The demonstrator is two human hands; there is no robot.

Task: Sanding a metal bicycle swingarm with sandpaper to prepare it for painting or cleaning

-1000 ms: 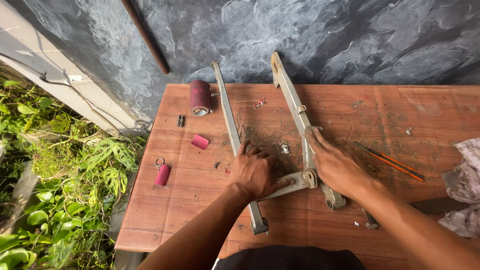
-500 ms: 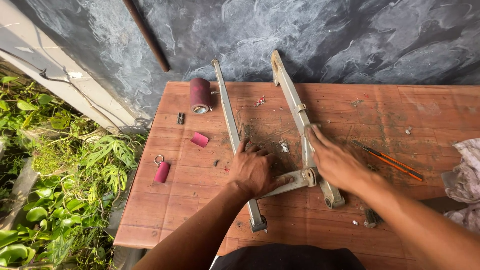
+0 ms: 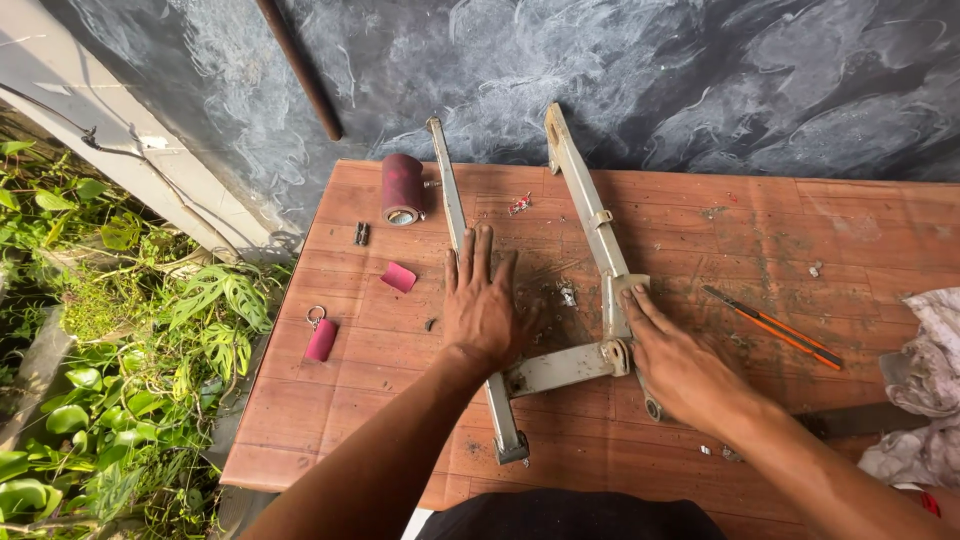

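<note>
— What are the hands doing?
— The left hand (image 3: 482,305) is lying flat, fingers spread, across the grey metal frame (image 3: 590,215) on the wooden surface (image 3: 850,250). The right hand (image 3: 680,360) is pressing the frame's joint, fingers extended, gripping nothing.

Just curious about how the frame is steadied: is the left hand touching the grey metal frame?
Touching. The head view shows the left hand lying flat, palm down, across the left bar of the grey metal frame, which disappears under it and reappears below the wrist.

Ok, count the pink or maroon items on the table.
3: a maroon roll standing near the wall, a small pink piece lying left of the left hand, and a pink keychain tube by the table's left edge. Others may be hidden.
</note>
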